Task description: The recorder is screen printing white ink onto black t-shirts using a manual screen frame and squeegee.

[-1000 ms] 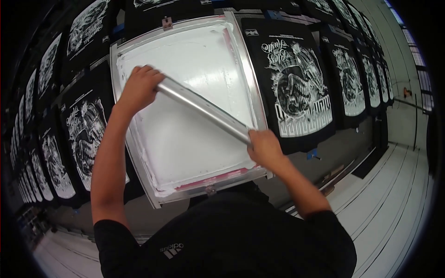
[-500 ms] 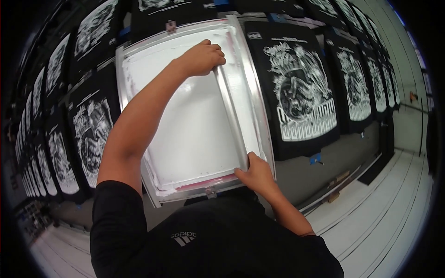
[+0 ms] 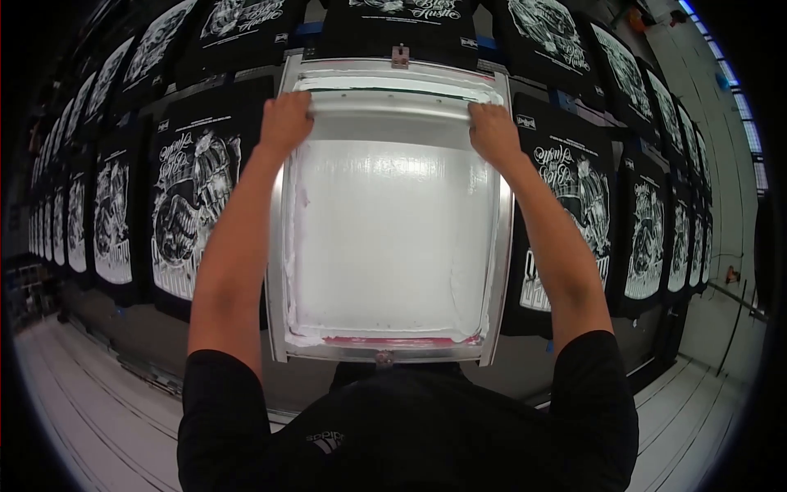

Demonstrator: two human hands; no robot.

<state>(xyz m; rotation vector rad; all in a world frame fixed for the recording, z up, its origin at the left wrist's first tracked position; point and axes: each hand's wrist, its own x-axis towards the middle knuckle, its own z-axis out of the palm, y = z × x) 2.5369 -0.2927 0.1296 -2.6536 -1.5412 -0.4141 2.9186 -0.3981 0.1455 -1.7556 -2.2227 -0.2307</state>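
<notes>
My left hand (image 3: 285, 120) and my right hand (image 3: 494, 131) grip either end of a long silver squeegee (image 3: 389, 108), which lies crosswise near the far end of a screen-printing frame (image 3: 276, 238). Inside the metal frame, white ink (image 3: 393, 84) shows in a band beyond the squeegee, with a smooth whitish mesh (image 3: 389, 238) on the near side and pinkish streaks along the edges. Small metal clamps (image 3: 400, 56) sit at the middle of the frame's far and near sides.
Rows of black shirts (image 3: 197, 213) with white printed designs lie on flat boards left, right and beyond the frame. A grey rail and bench edge runs beneath them. Pale plank flooring (image 3: 689, 418) shows at both lower sides, with a pale wall at the far right.
The squeegee has swung from diagonal, through near upright, to level across the far end of the frame. Both hands moved up with it, and the view has straightened over the frame.
</notes>
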